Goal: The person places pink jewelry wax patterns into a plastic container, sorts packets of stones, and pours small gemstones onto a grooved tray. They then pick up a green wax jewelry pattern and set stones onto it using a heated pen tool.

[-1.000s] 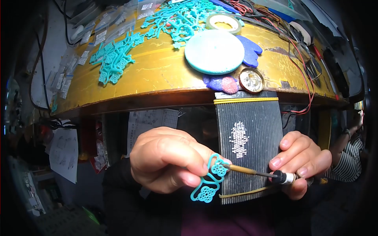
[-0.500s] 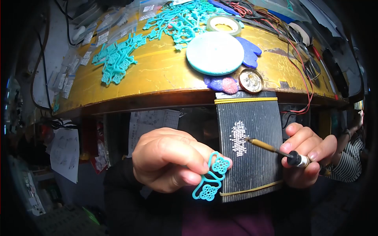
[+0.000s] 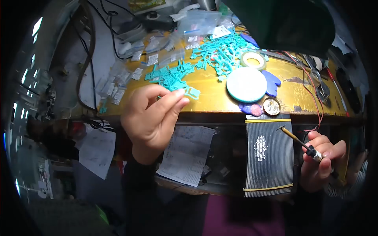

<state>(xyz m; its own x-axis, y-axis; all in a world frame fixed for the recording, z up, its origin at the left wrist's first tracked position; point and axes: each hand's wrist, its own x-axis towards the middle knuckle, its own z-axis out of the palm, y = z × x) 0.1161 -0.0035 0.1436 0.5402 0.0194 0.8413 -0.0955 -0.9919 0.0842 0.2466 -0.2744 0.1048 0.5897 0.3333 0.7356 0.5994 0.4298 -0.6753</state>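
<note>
My left hand (image 3: 151, 116) is raised over the table's front edge, thumb and forefinger pinched at a small turquoise wax piece (image 3: 193, 93). That piece overlaps a pile of turquoise wax pieces (image 3: 168, 75) just behind the fingers. In my right hand (image 3: 325, 157) is a wax pen (image 3: 312, 151) with a dark grip and a brass-coloured tip, pointing up and left. Its tip lies over the upper right of a black ridged board (image 3: 271, 169) with yellow bands round both ends. Tiny white stones (image 3: 260, 148) cluster on the board's ridges.
A round white-and-turquoise disc (image 3: 247, 84), a tape roll (image 3: 253, 60), purple putty (image 3: 271, 83) and a small round tin (image 3: 271, 106) stand behind the board. A larger turquoise heap (image 3: 224, 51) and plastic bags (image 3: 199, 23) lie farther back. Red wires (image 3: 321, 114) hang at right.
My left hand has moved from beside the board to the turquoise pile, taking its turquoise piece along. The wax pen's tip has shifted away from the white stones. The view has turned left.
</note>
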